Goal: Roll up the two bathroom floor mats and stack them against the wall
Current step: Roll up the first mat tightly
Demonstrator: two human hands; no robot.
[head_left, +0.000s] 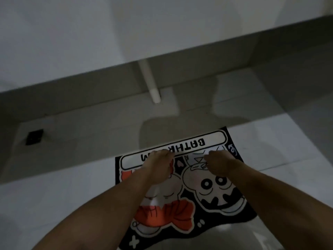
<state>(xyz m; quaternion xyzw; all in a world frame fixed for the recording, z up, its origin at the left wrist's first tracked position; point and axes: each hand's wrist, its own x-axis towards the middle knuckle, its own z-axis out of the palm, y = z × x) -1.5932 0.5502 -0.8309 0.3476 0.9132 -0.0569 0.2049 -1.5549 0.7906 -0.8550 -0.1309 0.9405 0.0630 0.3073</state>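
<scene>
One bathroom mat point(212, 201) lies flat on the tiled floor below me. It is black with cartoon figures, an orange bow and a white label reading BATHROOM upside down at its far end. My left hand point(158, 166) hovers palm down over the far half, fingertips touching the label. My right hand point(220, 164) sits beside it, fingers bent down onto the mat just short of the label. No part of the mat is lifted or folded, and neither hand holds anything. A second mat is not in view.
A grey skirting strip point(90, 98) runs along the white wall beyond the mat. A white pipe point(152, 85) comes down to the floor there. A small black square point(34, 137) sits in the floor at left. Pale tiles point(54, 195) surround the mat.
</scene>
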